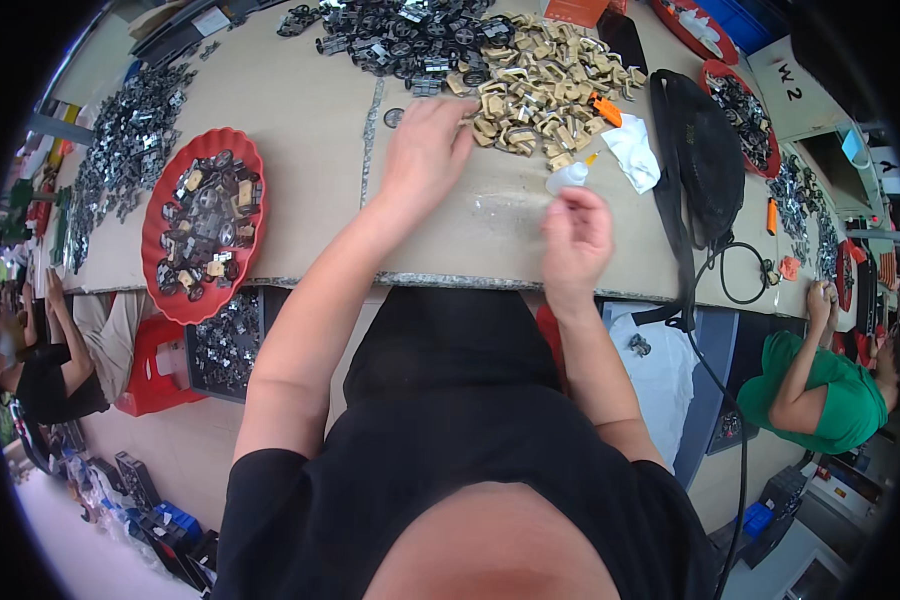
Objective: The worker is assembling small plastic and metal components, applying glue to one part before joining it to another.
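My left hand (428,145) reaches to the left edge of a heap of beige toy-car body parts (540,80). Its thumb and fingers look apart, and the fingertips touch or hover just over the nearest pieces. Beside its wrist lies a small round dark part (393,118). My right hand (578,240) is closer to the table's front edge, its fingers curled at the lower end of a small white bottle (567,178) with a thin yellow nozzle. The bottle tilts, nozzle toward the heap. An orange tool (607,110) rests at the heap's right edge.
Black wheeled chassis parts (400,45) are piled at the back. A red scalloped tray (153,215) with mixed parts stands left, near loose dark parts (135,125). To the right lie a white tissue (632,152) and a black bag (700,160) with a cable. People work on both sides.
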The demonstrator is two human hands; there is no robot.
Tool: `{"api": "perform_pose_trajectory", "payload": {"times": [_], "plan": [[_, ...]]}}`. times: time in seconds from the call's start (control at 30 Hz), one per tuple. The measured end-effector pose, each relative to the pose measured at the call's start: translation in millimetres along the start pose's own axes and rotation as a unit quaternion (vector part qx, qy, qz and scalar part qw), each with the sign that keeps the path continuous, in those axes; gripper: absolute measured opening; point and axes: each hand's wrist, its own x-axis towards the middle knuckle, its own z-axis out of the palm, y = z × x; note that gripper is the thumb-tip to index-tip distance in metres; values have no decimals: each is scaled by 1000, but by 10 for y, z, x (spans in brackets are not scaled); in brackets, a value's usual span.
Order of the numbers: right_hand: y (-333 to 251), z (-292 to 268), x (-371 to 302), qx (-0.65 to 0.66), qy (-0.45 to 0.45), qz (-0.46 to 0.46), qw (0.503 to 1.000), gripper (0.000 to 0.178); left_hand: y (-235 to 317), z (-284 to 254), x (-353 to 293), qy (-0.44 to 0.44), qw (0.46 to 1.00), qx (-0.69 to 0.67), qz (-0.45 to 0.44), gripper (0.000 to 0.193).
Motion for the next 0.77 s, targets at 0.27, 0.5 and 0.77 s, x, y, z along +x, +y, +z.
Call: {"api": "perform_pose_trajectory", "payload": {"times": [0.27,0.5,0.77], "plan": [[86,-516,343,-104,32,-11,994,33,-77,225,421,-92,992,17,78,16],[98,-383,438,-220,-75,24,972,39,-202,183,401,-39,990,-30,132,9],[87,-323,412,-162,-74,41,983,30,-51,-174,224,-175,840,-404,-318,13]]}}
